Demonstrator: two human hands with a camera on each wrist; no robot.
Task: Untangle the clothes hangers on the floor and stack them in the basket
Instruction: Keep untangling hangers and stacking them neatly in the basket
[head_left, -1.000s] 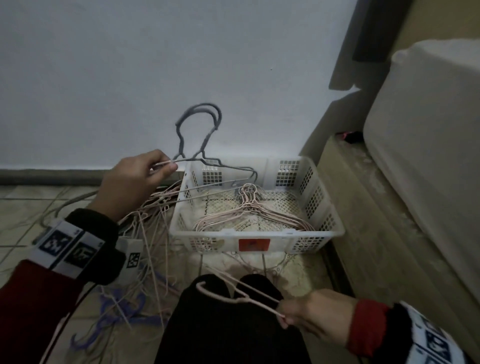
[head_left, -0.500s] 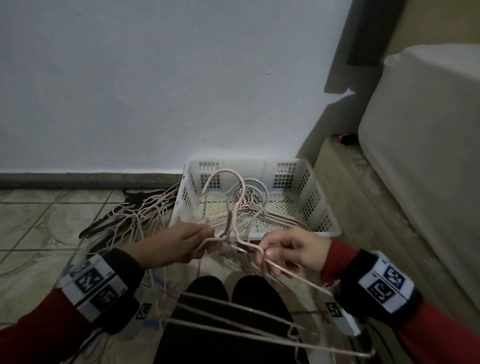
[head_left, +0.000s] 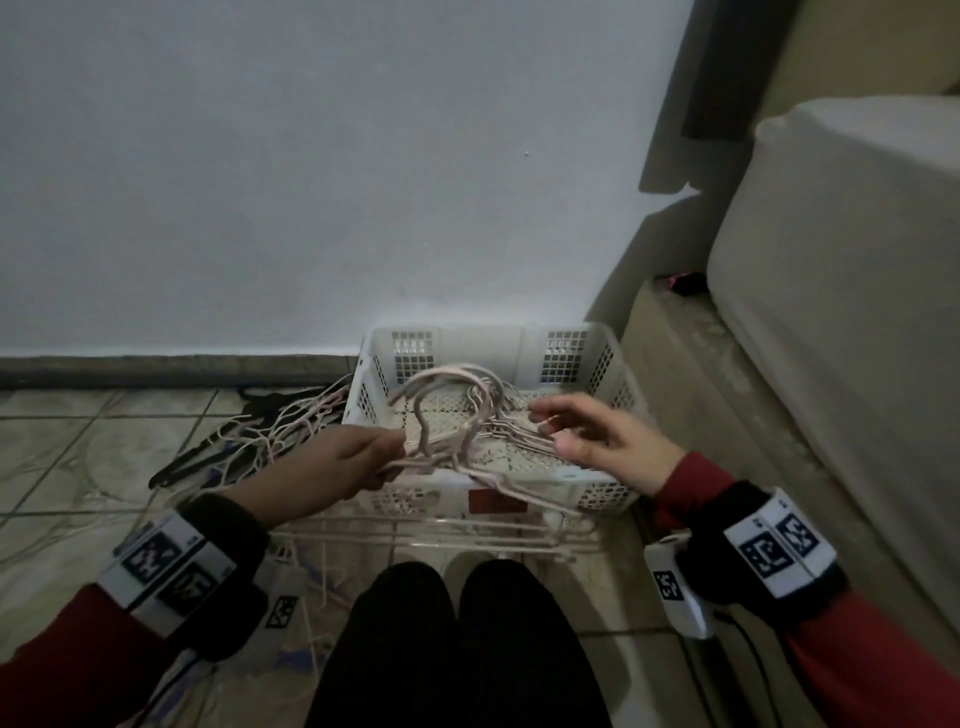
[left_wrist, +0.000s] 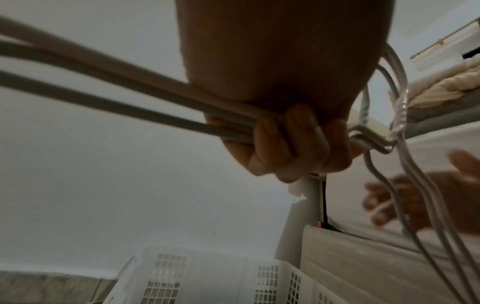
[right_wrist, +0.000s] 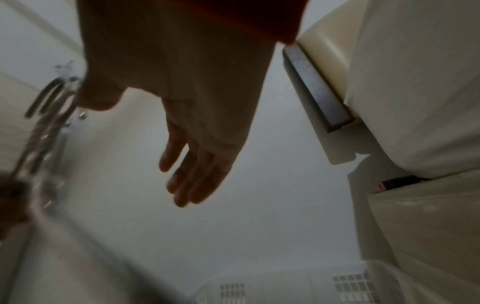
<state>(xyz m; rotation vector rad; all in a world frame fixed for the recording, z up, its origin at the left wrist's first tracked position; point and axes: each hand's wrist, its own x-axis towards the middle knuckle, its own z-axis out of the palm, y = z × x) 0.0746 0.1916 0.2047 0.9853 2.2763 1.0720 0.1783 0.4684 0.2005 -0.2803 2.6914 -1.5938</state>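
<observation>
Head view first: no readable writing anywhere, just a red label (head_left: 491, 501) on the near wall of the white basket (head_left: 613, 364), too small to read, and black-and-white square marker tags on both wristbands. Left hand (head_left: 332, 462) is curled round a bunch of pink hangers (head_left: 447, 415), hooks sticking up over the near left part of the basket, bottom bars hanging in front of its near wall. Right hand (head_left: 597, 441) floats over the basket's right side with fingers spread and loose, holding nothing. More hangers lie inside the basket, and a tangled pile (head_left: 275, 431) sits on the tiled floor just left of it, partly hidden by the left arm.

Left wrist view: fingers (left_wrist: 291, 139) wrapped tight round several hanger bars (left_wrist: 103, 86), which run off the left edge. Right hand is a blur at far right.

Right wrist view: pretty dark and smeary, palm (right_wrist: 197, 144) open with straight fingers, hanger hooks (right_wrist: 49, 98) blurred at left, basket rim cut off at the bottom.
</observation>
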